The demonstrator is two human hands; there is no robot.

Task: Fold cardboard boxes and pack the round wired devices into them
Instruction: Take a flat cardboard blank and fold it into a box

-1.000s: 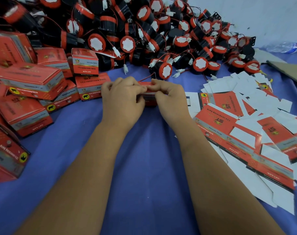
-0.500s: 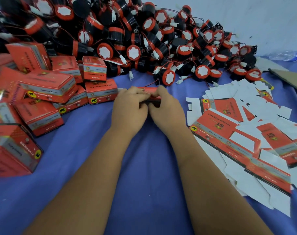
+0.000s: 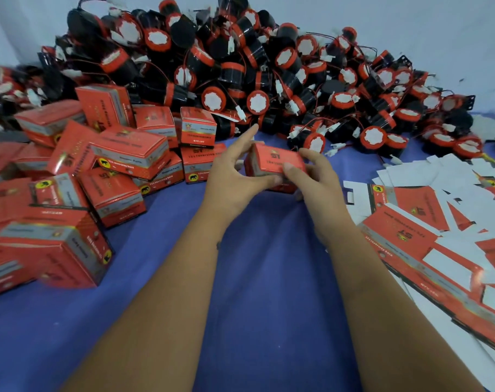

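Note:
A closed red cardboard box [image 3: 277, 162] is held just above the blue cloth between both hands. My left hand [image 3: 235, 176] grips its left side, index finger pointing up. My right hand [image 3: 317, 179] holds its right end, thumb on the front face. Behind the box lies a big heap of round black-and-red wired devices [image 3: 257, 80]. Flat unfolded box blanks [image 3: 427, 236] are spread on the right. A pile of folded red boxes [image 3: 110, 165] sits on the left.
The blue cloth [image 3: 254, 264] covers the table under my forearms. A pale wall [image 3: 438, 29] rises behind the heap of devices. Loose white connectors on red wires trail from the heap's front edge.
The box was hidden low under both hands; now it is lifted and turned, with its closed red face showing. The view has shifted left and closer to the heap.

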